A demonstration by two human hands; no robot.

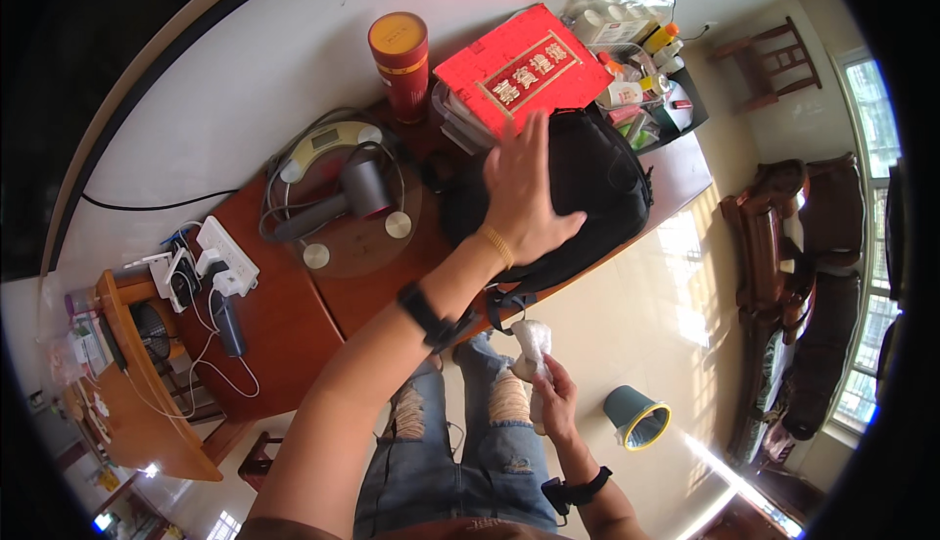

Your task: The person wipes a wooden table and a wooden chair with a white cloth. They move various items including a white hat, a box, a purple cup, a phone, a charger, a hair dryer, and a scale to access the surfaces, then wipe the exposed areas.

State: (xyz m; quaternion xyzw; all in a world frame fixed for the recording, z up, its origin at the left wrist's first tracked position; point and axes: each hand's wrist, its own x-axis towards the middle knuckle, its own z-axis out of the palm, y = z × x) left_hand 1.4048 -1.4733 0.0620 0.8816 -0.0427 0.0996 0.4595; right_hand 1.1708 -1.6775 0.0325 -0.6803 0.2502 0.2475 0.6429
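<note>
My left hand (518, 198) reaches over a black backpack (587, 187) on the wooden cabinet, fingers spread and somewhat blurred, with nothing in it. Whether its fingers touch the bag is hard to tell. Lower down, beyond the cabinet's front edge, my right hand (556, 400) grips a crumpled white cloth (534, 342), part of which hangs below the fingers. Behind the backpack a red box with gold characters (525, 66) rests on a plastic container. Left of the bag a grey hair dryer (352, 195) lies on a round glass scale (327, 142), its cord looped around.
A dark red canister (400, 70) stands by the wall. A black box of bottles (679, 107) sits at the cabinet's far right. On the left lie a white power strip (228, 253) and cables. A green waste bin (636, 416) stands on the floor at right.
</note>
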